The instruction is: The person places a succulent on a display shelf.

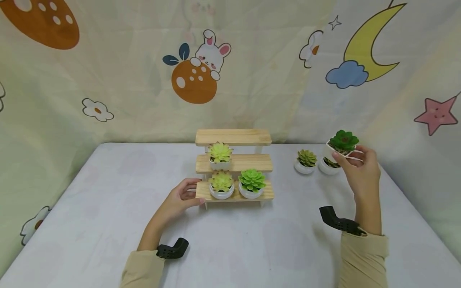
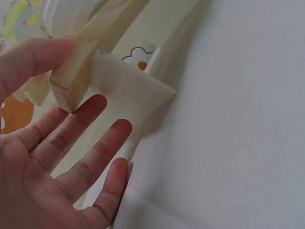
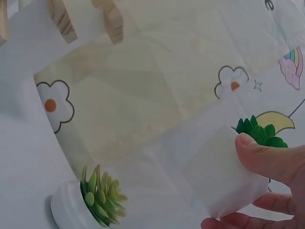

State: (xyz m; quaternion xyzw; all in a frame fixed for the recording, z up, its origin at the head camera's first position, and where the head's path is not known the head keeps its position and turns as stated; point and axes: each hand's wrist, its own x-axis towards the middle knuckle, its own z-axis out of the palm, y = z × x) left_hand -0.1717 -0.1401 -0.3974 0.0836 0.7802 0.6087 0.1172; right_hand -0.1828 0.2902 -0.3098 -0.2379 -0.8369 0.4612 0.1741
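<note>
My left hand (image 1: 181,197) is at the left end of the lowest board of a three-tier wooden plant stand (image 1: 233,137). In the left wrist view the thumb lies on the board (image 2: 71,81) and fingers reach under it, pinching its end. My right hand (image 1: 365,176) holds a dark green potted succulent (image 1: 343,141) in a square white pot (image 3: 224,176), lifted and tilted, between thumb and fingers. A yellow-green succulent (image 1: 220,152) stands on the middle board. On the lowest board are a reddish-tipped succulent (image 1: 221,182) and a bright green one (image 1: 252,180).
Right of the stand, a potted succulent (image 1: 306,159) in a round white pot rests on the white table (image 1: 144,168). Beside it stands another round-potted succulent (image 1: 328,166), partly hidden by the held pot. A printed cloth (image 1: 144,80) hangs behind the table.
</note>
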